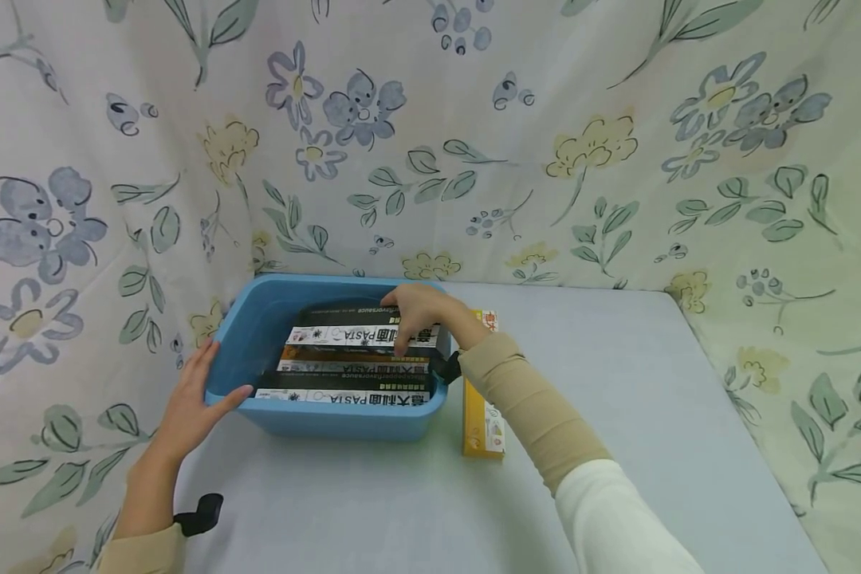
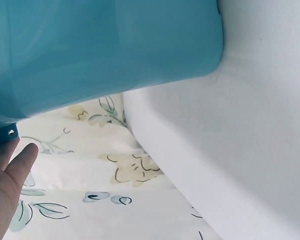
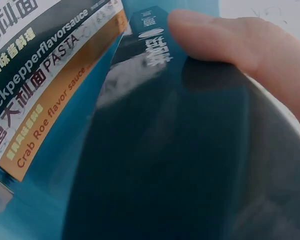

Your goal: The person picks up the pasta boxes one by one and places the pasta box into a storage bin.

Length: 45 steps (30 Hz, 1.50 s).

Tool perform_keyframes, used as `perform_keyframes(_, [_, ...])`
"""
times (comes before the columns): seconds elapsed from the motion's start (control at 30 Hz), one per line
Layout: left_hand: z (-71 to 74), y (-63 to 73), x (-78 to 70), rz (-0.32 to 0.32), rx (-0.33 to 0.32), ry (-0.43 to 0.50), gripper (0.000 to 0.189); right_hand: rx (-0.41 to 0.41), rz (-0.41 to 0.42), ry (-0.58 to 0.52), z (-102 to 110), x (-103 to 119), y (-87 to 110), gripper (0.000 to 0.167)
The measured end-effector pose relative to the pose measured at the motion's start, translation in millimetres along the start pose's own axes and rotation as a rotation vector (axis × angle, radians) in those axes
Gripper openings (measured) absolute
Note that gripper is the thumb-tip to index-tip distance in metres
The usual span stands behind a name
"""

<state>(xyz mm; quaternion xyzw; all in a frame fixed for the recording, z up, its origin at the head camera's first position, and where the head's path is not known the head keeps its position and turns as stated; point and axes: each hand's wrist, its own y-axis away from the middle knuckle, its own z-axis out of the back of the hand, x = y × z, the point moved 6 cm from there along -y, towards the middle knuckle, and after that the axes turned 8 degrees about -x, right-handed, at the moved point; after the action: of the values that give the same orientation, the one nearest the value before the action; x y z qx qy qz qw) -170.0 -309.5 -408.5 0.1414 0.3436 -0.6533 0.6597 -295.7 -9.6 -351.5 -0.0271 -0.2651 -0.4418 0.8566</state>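
Note:
A blue plastic bin [image 1: 330, 426] stands on the table, holding several pasta boxes [image 1: 344, 396] in a row. My right hand [image 1: 423, 309] reaches into its right part and grips a black pasta box [image 3: 155, 150]. The thumb [image 3: 200, 35] lies against that box in the right wrist view; the other fingers are mostly hidden. Beside it, an orange Crab Roe flavor pasta box [image 3: 55, 115] shows in the bin. My left hand [image 1: 190, 406] rests at the bin's front left corner, fingers along the left rim and thumb stretched over the front rim.
A yellow box [image 1: 476, 430] lies on the table just right of the bin, partly under my right forearm. The pale table [image 1: 617, 383] extends to the right. Floral cloth [image 1: 430, 191] hangs behind and at both sides.

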Motion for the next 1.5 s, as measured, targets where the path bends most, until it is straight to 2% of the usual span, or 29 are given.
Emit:
perform_keyframes(0.27, [1.7, 1.7, 0.4, 0.008, 0.003, 0.0, 0.091, 0.058, -0.006, 0.073, -6.3, 9.5, -4.0, 0.086])
perform_keyframes(0.63, [2.9, 0.1, 0.0, -0.004, -0.005, 0.002, 0.09, 0.064, -0.037, 0.169, -15.6, 12.4, -13.1, 0.089])
perform_keyframes(0.97, [5.7, -1.8, -2.2, -0.015, -0.02, 0.001, 0.09, 0.088, -0.079, 0.231, -15.0, 17.6, -14.0, 0.09])
perform_keyframes(1.1, [4.8, -1.8, -2.5, -0.013, -0.017, 0.007, 0.09, 0.072, -0.095, 0.28, -17.6, 14.6, -14.6, 0.091])
perform_keyframes(1.5, [3.0, -0.7, -0.9, -0.009, -0.017, 0.008, 0.09, 0.096, -0.085, 0.365, -30.6, 15.7, -24.6, 0.088])
